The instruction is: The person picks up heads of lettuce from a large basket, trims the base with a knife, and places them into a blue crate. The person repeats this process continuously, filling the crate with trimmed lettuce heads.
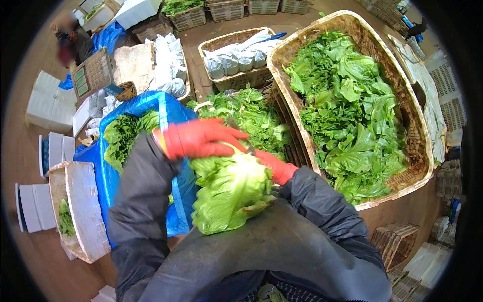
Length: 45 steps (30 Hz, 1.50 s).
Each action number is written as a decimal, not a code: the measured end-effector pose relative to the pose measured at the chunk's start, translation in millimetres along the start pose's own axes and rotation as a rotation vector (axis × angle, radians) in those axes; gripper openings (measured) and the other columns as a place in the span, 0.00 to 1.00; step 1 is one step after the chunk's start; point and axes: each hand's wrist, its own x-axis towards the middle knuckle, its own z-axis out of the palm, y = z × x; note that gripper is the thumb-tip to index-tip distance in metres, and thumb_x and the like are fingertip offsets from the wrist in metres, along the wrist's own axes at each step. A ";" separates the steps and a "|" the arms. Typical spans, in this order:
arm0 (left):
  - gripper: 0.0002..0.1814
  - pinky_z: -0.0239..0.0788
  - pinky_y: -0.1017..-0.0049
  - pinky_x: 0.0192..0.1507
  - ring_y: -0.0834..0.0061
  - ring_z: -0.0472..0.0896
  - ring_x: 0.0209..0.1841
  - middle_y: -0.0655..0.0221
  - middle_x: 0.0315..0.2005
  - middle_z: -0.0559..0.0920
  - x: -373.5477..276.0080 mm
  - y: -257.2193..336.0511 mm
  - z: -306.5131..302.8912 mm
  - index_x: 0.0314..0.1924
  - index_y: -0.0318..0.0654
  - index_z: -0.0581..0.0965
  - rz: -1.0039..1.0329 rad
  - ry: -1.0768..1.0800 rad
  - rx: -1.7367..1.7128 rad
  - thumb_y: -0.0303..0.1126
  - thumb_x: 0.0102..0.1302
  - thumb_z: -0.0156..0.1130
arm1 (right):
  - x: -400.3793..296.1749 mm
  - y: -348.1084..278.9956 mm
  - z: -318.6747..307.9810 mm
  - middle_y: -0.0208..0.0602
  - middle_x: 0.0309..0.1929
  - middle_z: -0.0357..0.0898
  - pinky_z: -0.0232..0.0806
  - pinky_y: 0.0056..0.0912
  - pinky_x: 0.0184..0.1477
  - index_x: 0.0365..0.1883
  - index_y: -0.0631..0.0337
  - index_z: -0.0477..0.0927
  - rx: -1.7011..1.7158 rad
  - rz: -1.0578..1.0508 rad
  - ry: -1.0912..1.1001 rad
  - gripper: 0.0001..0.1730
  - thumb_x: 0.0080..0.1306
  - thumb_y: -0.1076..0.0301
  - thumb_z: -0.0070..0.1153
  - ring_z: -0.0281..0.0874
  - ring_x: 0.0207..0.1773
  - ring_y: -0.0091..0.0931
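Observation:
A head of green leaf lettuce rests on the dark waterproof apron, its pale cut base towards my hands. My left hand, in a red rubber glove and blurred, lies over the top of the lettuce with its fingers pointing right; its grip is unclear. My right hand, also red-gloved, is at the base's right side, partly hidden behind the lettuce. From its fingers a narrow dark tool, apparently a knife, reaches up-left under my left fingers. Loose lettuce leaves lie just beyond both hands.
A large dirty plastic crate of lettuce leaves stands at right. At left, a blue plastic bag holds lettuce, beside a foam box. Ahead, a crate holds white-wrapped bundles. A person is at far upper left.

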 end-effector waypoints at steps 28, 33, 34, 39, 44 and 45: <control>0.40 0.63 0.72 0.60 0.71 0.73 0.57 0.62 0.56 0.74 -53.0 5.8 -14.4 0.66 0.40 0.62 -0.394 0.460 -0.409 0.35 0.52 0.68 | -14.3 -136.5 22.7 0.38 0.55 0.76 0.71 0.30 0.50 0.58 0.52 0.74 -1.305 -0.718 0.261 0.34 0.50 0.76 0.66 0.77 0.53 0.33; 0.43 0.63 0.71 0.60 0.74 0.71 0.58 0.66 0.58 0.70 -29.9 -10.5 78.3 0.65 0.40 0.62 -0.068 0.309 -1.603 0.45 0.51 0.70 | 13.1 -100.1 39.6 0.33 0.36 0.77 0.67 0.29 0.40 0.54 0.54 0.78 -1.102 -0.739 -0.050 0.31 0.48 0.74 0.68 0.73 0.38 0.28; 0.44 0.62 0.70 0.61 0.73 0.70 0.59 0.65 0.59 0.69 -30.1 -14.1 101.7 0.65 0.39 0.62 -0.062 0.309 -1.696 0.47 0.51 0.70 | 11.4 -94.8 42.0 0.32 0.34 0.77 0.67 0.29 0.40 0.53 0.54 0.79 -1.080 -0.701 -0.061 0.30 0.48 0.75 0.68 0.74 0.37 0.28; 0.54 0.57 0.65 0.64 0.66 0.66 0.64 0.62 0.63 0.65 -29.1 8.8 95.5 0.69 0.39 0.54 0.066 0.264 -1.779 0.54 0.50 0.70 | 27.8 -80.0 45.3 0.31 0.24 0.76 0.67 0.26 0.33 0.44 0.62 0.82 -1.054 -0.858 0.108 0.15 0.57 0.71 0.63 0.73 0.27 0.26; 0.61 0.39 0.65 0.70 0.68 0.47 0.72 0.63 0.70 0.51 -78.1 -16.4 114.2 0.72 0.40 0.42 -0.171 0.437 -1.248 0.61 0.51 0.67 | 63.0 -34.1 -62.2 0.46 0.36 0.82 0.70 0.39 0.36 0.58 0.57 0.73 -1.253 -0.224 0.559 0.31 0.60 0.50 0.59 0.80 0.37 0.37; 0.62 0.37 0.65 0.71 0.69 0.45 0.73 0.64 0.71 0.49 -94.1 -13.7 135.0 0.72 0.40 0.40 -0.173 0.561 -1.305 0.61 0.51 0.67 | 59.0 -31.5 -64.6 0.54 0.40 0.80 0.69 0.44 0.43 0.65 0.53 0.65 -1.486 0.060 0.552 0.38 0.57 0.52 0.61 0.78 0.42 0.46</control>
